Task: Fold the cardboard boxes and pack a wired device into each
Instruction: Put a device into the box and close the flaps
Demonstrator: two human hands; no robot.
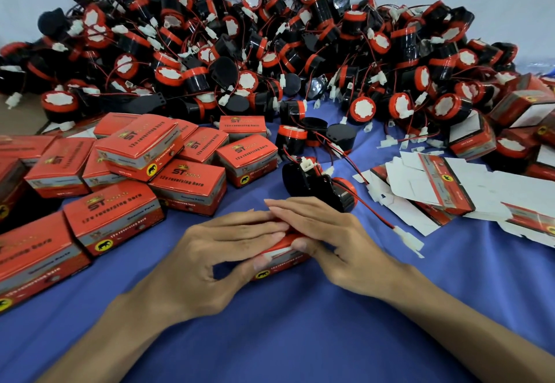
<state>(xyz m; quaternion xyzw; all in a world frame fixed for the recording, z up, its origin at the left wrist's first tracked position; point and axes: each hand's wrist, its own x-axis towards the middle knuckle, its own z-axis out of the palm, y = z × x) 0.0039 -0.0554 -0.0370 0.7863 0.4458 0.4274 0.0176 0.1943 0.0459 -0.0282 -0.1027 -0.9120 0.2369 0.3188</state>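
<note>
Box (pixel 282 258): red, on the blue table (pixel 300 337), held between both hands.
Left hand (pixel 216 250): grips Box, fingers over its top, thumb on its front.
Right hand (pixel 327 232): grips Box, fingers across its top.
Wired device (pixel 312 181): just behind Box.
Flat cartons (pixel 435 184): right of Box.

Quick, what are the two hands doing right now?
Left hand: holds the red box between thumb and fingers.
Right hand: holds the same box, fingers laid over its top.

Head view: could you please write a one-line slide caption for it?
Left hand and right hand hold a small red cardboard box over blue cloth, beside closed red boxes and black-and-red wired devices.
</note>
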